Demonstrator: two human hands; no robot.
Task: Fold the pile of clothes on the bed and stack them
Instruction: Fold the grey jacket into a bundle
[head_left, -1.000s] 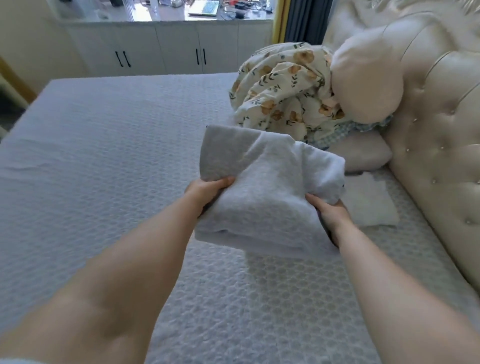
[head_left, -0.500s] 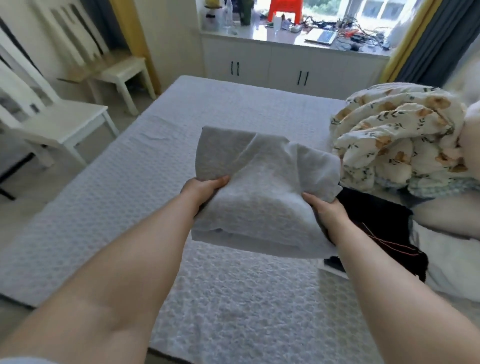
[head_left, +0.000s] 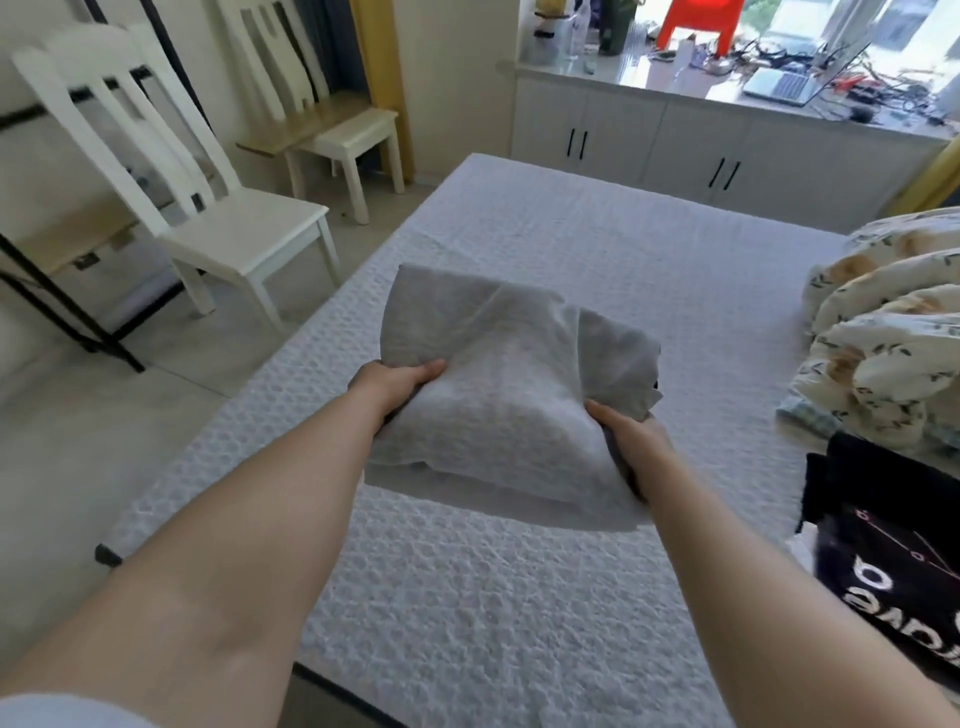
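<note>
The folded grey knit garment (head_left: 506, 410) hangs lifted over the white quilted bed (head_left: 519, 597), long axis running nine to three o'clock; left hand (head_left: 395, 387) and right hand (head_left: 631, 441) clutch opposite ends — bare quilt lies directly beneath, equally reachable.

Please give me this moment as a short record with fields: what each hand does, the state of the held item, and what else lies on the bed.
left hand: left hand grips the left edge of the grey cloth
right hand: right hand grips its right edge
cloth state: folded into a thick bundle, held up above the bed
on the bed, right side: flowered quilt; black garment with white print
beside the bed, left: white chair
task stage: folded item in the hands, not yet set down
</note>
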